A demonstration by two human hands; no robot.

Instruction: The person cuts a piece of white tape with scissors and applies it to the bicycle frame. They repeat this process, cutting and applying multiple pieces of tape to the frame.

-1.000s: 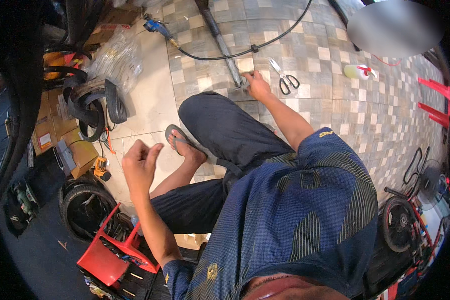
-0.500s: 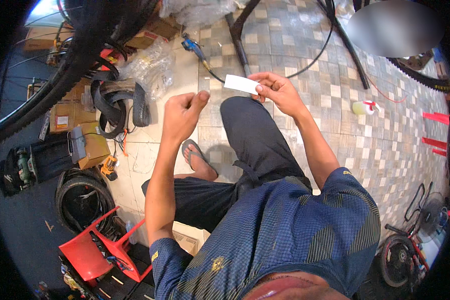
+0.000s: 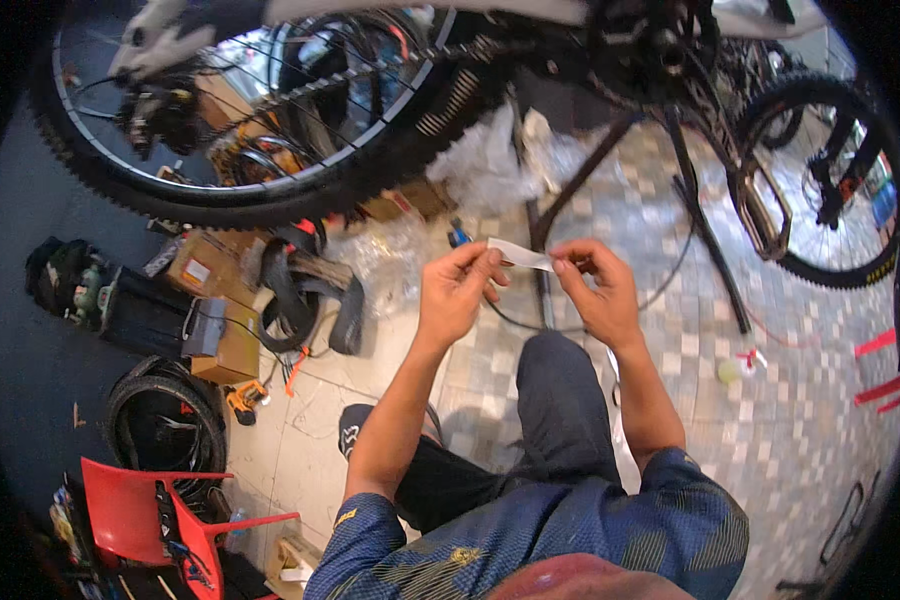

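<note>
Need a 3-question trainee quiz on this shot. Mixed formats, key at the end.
1. True or false: the left hand and the right hand both hold the white strip.
2. What colour is the chair? (a) blue (b) red (c) green
3. Fill in: the orange power tool lies to the ____ of both hands.

Key: 1. True. 2. b. 3. left.

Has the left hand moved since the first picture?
Yes: the left hand went rightward and forward against the orange power tool, reaching the white strip.
</note>
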